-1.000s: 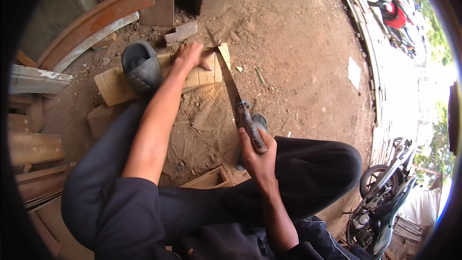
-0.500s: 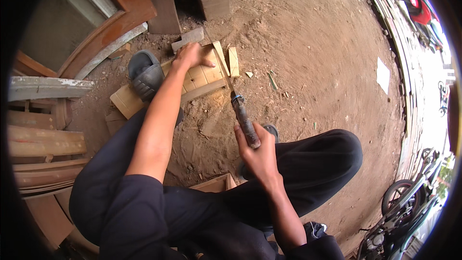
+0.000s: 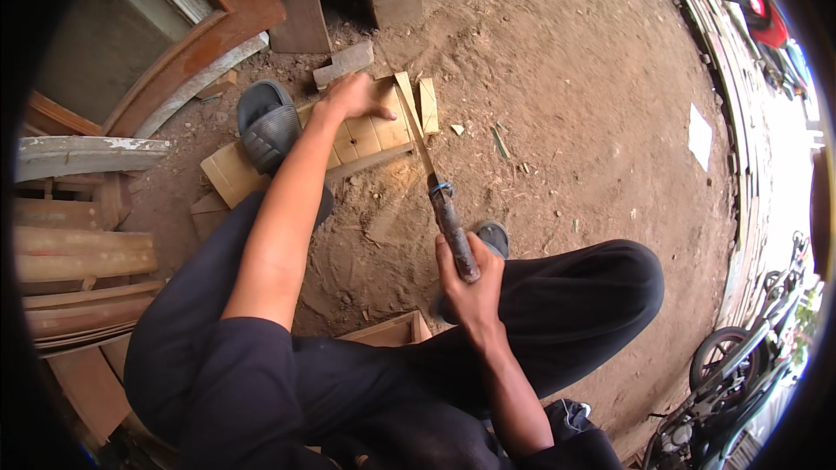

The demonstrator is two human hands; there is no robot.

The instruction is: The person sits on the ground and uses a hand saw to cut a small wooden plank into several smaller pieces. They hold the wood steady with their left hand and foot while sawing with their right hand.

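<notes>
A pale wooden board point(image 3: 353, 141) with lines across it lies raised off the dirt. My left hand point(image 3: 353, 97) grips it near its right end, thumb spread on the top face, the other fingers partly hidden toward the far edge. My right hand point(image 3: 473, 285) is closed around the dark, worn handle of a handsaw point(image 3: 452, 233), which has a blue band at its neck. The thin blade slants away across the board's right end, beside a narrow wood strip point(image 3: 405, 94). My left foot, in a grey slide sandal point(image 3: 268, 129), presses on the board's left part.
A small wood offcut point(image 3: 428, 106) lies right of the blade. Beyond the board sits a grey block point(image 3: 345, 64). Wooden frames point(image 3: 248, 9) and stacked planks point(image 3: 83, 254) stand at the left. A motorbike point(image 3: 710, 392) is at the lower right.
My right hand has drawn the saw back toward me and slightly right, showing more blade near the handle. My left hand keeps its place on the board. The view has shifted slightly.
</notes>
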